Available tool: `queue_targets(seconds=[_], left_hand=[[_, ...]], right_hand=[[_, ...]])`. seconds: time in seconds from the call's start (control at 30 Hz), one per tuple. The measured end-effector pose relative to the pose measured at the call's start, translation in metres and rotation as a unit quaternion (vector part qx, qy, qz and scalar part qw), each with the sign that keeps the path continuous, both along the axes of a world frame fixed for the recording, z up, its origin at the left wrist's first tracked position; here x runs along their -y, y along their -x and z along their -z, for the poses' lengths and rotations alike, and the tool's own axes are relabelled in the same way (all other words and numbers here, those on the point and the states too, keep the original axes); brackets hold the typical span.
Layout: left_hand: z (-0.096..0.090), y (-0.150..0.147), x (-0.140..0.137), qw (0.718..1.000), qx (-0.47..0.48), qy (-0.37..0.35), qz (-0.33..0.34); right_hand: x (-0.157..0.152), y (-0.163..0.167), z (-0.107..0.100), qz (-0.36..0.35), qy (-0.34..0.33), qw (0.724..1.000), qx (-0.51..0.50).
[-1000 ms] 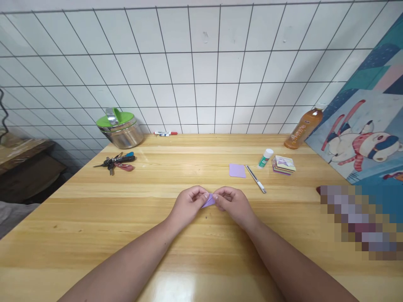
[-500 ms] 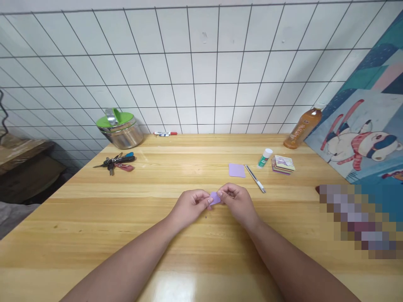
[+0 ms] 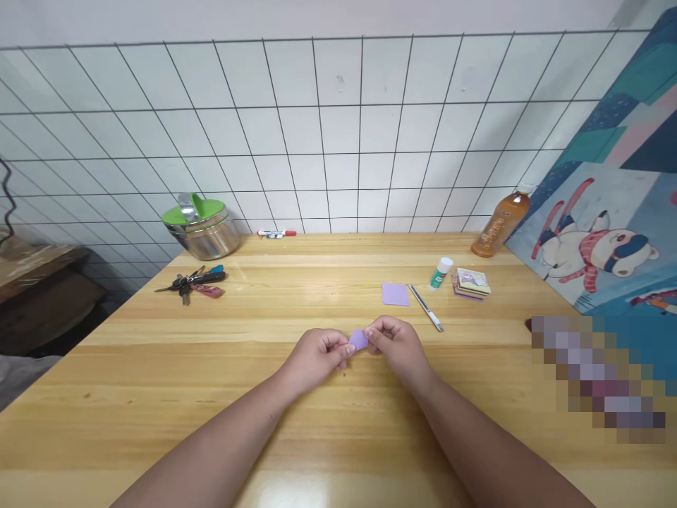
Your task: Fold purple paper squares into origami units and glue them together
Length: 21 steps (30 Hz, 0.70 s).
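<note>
Between my two hands is a small piece of purple paper (image 3: 358, 340), held just above the wooden table. My left hand (image 3: 319, 356) pinches its lower left edge between thumb and fingers. On the other side, my right hand (image 3: 398, 347) grips the upper right corner, its fingers curled. Beyond my hands lies a square purple paper (image 3: 395, 294), flat on the table. A utility knife (image 3: 426, 309) rests just right of that square. Farther right stand a glue stick (image 3: 441, 274) with a white cap and a stack of small paper pads (image 3: 471, 283).
A bunch of keys (image 3: 191, 284) lies at the left, before a steel pot (image 3: 204, 229) with a green lid. A red-capped marker (image 3: 276, 233) is by the tiled wall. At the right stand a tea bottle (image 3: 500, 223) and a painted bear panel (image 3: 603, 247); a blurred-out patch covers something nearby.
The purple paper has turned slightly and shows more of its face between my fingers. Both hands keep their pinch. The whole view has shifted a little downward in the picture.
</note>
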<state>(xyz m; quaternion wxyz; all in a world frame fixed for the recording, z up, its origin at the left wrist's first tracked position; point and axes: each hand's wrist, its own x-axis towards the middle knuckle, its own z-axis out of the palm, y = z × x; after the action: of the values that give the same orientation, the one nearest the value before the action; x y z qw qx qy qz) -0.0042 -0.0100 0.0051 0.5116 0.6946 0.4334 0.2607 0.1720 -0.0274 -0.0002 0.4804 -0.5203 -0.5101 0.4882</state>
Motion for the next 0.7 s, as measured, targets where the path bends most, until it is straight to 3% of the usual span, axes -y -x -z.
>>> queue_targets(seconds=[0.17,0.37,0.5,0.7], left_hand=[[0.0036,0.0000,-0.0010,0.998,0.037,0.032,-0.036],[0.0054,-0.0031,-0.0007,0.994,0.097,0.038,-0.035],[0.0039,-0.0036,0.0003,0.989,0.138,0.040,-0.043],[0.0038,-0.0036,0.0001,0.983,0.149,0.093,-0.048]], right_hand=[[-0.0009,0.0005,-0.0023,-0.039,0.047,0.998,-0.034],[0.0011,0.0067,-0.0002,-0.016,-0.052,0.997,0.048],[0.0022,0.0080,0.0010,-0.032,-0.070,0.991,0.109],[0.0070,0.0077,-0.0032,-0.018,-0.092,0.989,0.112]])
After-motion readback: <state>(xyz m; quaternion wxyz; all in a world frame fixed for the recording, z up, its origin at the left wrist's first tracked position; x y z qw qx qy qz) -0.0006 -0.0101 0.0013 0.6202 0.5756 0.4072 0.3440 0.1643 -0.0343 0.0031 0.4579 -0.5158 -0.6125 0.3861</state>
